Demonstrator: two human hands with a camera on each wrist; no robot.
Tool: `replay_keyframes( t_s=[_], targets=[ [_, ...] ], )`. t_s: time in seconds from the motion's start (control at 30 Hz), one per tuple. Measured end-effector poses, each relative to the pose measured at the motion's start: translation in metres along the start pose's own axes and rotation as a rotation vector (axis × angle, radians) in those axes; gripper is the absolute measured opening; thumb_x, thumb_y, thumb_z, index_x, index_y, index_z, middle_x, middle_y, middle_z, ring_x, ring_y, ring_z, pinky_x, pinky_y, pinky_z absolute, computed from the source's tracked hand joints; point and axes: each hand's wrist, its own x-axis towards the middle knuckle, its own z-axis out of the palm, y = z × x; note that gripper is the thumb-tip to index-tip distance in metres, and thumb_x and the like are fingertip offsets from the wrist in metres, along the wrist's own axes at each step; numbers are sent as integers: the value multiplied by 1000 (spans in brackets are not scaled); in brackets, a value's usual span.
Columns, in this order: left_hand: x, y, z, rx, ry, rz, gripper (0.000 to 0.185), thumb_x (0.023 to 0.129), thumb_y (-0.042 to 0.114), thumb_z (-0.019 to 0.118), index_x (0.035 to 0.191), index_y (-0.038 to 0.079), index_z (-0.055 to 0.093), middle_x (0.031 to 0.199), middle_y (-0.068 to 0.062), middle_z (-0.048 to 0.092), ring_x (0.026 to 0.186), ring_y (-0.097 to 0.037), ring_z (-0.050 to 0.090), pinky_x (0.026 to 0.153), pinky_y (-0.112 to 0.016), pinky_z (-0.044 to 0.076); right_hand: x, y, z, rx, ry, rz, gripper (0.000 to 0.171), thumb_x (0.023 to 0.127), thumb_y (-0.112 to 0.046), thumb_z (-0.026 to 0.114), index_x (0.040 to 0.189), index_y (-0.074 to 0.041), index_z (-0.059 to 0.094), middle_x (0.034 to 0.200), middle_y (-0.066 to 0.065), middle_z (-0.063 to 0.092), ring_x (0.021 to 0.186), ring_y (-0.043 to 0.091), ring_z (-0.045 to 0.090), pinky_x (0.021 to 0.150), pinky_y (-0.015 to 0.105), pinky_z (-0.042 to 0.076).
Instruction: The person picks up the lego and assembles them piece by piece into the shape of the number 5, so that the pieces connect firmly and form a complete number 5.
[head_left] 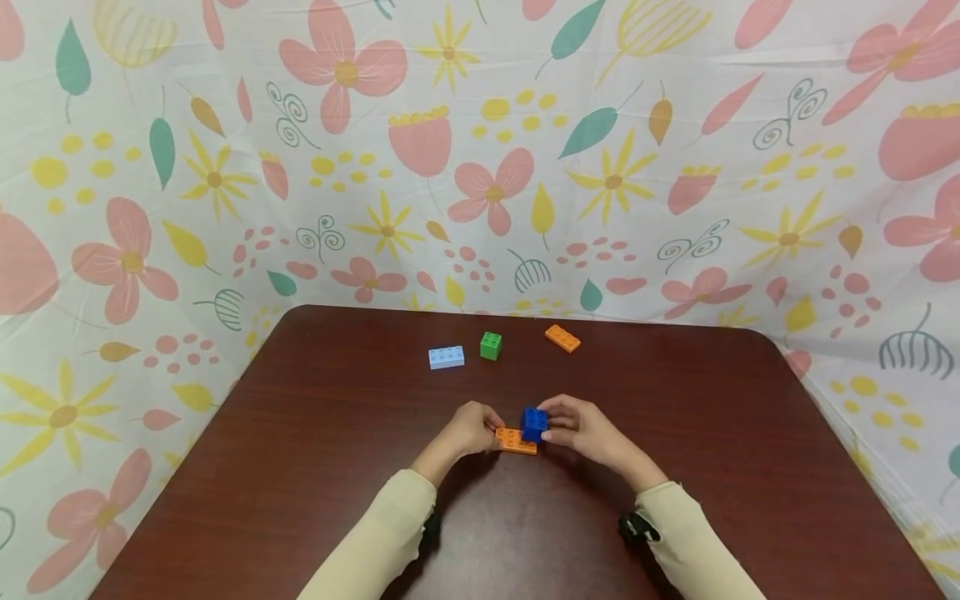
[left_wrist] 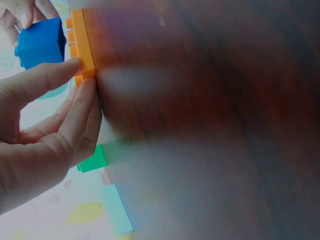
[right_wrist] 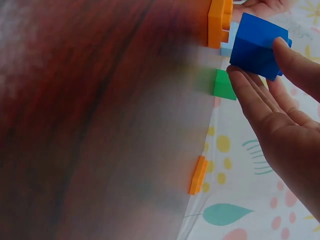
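In the head view my left hand [head_left: 468, 429] pinches the left end of a flat orange building brick [head_left: 516, 442] lying on the dark table. The left wrist view shows my thumb and fingers on that orange brick [left_wrist: 84, 42]. My right hand [head_left: 588, 427] grips a blue building brick [head_left: 534, 424] over the orange one's right end. Seen from the right wrist, this blue brick [right_wrist: 257, 46] sits between thumb and fingers, slightly tilted. A narrow gap appears between the blue brick [left_wrist: 42, 44] and the orange studs in the left wrist view.
Farther back on the brown table [head_left: 337, 392] lie a light blue brick [head_left: 446, 357], a green brick [head_left: 491, 346] and a second flat orange brick [head_left: 562, 338]. Behind the table's far edge hangs a flower-patterned cloth [head_left: 495, 250].
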Motion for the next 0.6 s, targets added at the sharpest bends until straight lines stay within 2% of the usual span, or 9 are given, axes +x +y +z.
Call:
replay_keyframes(
  t_s=[0.17,0.4,0.6],
  targets=[
    [0,-1,0,-4,4,6,22,71,-7,77,92,-1,71,81,-7,60,69,-15,54,60,-27,49,0,2,2,6,-28,9,33,90,-1,64,121,4,54,120,24,59,112,37,59,85,33,54],
    [-1,-1,1,-17,3,4,23,71,-8,77,93,-2,71,79,-6,60,64,-14,54,58,-26,49,0,2,4,-1,-40,2,34,90,-1,65,121,4,54,120,23,59,111,37,59,85,34,54],
    [-1,-1,0,-22,10,5,24,71,-8,77,93,-3,71,76,-6,60,57,-13,55,55,-26,48,-1,1,6,-24,-44,1,36,92,-12,66,125,0,56,117,20,61,106,33,62,84,34,54]
  ],
)
